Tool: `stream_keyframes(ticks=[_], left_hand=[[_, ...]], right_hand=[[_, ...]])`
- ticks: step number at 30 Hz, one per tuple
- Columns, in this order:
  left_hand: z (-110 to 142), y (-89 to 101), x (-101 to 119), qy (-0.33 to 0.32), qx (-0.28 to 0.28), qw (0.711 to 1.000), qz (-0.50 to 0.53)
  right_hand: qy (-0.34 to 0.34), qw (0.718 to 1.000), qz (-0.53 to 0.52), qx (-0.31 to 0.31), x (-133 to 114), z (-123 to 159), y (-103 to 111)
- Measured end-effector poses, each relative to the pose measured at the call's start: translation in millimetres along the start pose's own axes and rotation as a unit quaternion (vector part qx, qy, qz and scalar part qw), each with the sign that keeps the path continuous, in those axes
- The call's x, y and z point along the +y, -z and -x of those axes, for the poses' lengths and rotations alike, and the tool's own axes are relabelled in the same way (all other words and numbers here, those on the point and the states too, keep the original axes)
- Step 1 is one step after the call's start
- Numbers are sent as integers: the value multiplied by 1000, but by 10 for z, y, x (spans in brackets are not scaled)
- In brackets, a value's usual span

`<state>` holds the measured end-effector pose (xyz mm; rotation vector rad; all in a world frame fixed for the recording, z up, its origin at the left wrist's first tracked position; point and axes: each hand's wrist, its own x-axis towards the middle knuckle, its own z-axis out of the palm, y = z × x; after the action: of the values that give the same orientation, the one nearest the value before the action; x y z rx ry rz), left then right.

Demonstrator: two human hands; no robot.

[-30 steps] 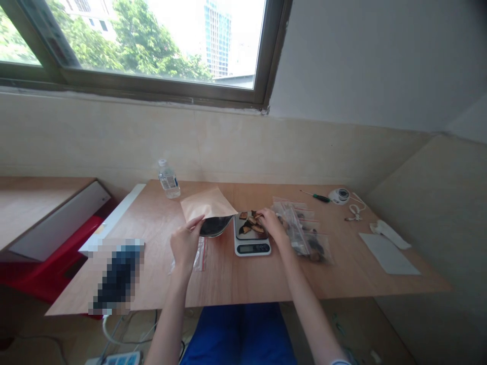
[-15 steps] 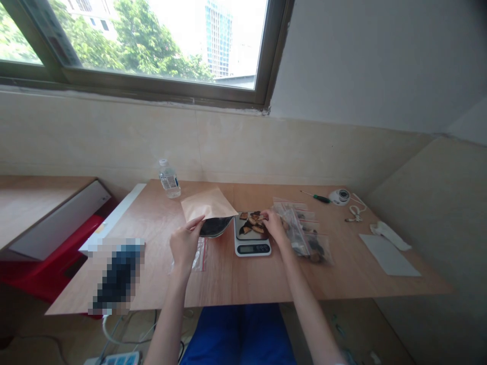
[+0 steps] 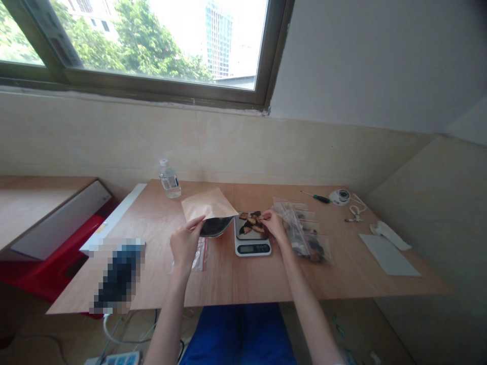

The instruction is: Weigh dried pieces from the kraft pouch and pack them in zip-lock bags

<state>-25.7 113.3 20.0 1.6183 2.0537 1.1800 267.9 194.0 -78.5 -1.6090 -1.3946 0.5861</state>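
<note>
Dark dried slices (image 3: 251, 222) lying on a digital kitchen scale (image 3: 252, 248) are being pinched at their edge by the right hand (image 3: 274, 226), while a kraft pouch (image 3: 208, 205) is being gripped open by the left hand (image 3: 186, 242), just beside the scale on the wooden worktop (image 3: 220, 284).

Daylight pouring through window (image 3: 152, 45), blowing sky out to white; table (image 3: 342, 268) catching soft, even light, shadows staying faint; kitchen scale (image 3: 251, 247) staying fairly sharp; wide lens bending edges; mosaic patch (image 3: 117, 276) obscuring lower left.
</note>
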Motion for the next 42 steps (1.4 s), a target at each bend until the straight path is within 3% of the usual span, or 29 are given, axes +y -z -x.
stream_keyframes(ticks=[11, 18, 20, 23, 26, 30, 34, 38, 40, 42], left_hand=[[-1, -7, -8, 0, -2, 1000, 13], [11, -7, 10, 0, -3, 1000, 18], [9, -5, 11, 3, -4, 1000, 15], [5, 1, 17, 4, -6, 1000, 17], [1, 13, 24, 9, -7, 1000, 23], [-7, 33, 18, 6, -8, 1000, 14], [-10, 42, 14, -1, -3, 1000, 5], [7, 17, 16, -7, -3, 1000, -5], [24, -11, 12, -11, -2, 1000, -14], [43, -43, 4, -17, -3, 1000, -24]], right_hand=[[-66, 982, -169, -58, -234, 274, 122], [-76, 955, -250, -142, -355, 528, 57], [-37, 972, -185, -143, -359, 588, 10], [77, 989, -54, -116, -380, 670, -33], [166, 977, 47, -122, -408, 721, -39], [215, 956, 136, -146, -369, 722, -37], [236, 957, 131, -108, -357, 705, -10], [221, 973, 49, -37, -627, 780, 71], [207, 977, 3, -49, -850, 866, 82], [213, 971, -34, -104, -1071, 960, 22]])
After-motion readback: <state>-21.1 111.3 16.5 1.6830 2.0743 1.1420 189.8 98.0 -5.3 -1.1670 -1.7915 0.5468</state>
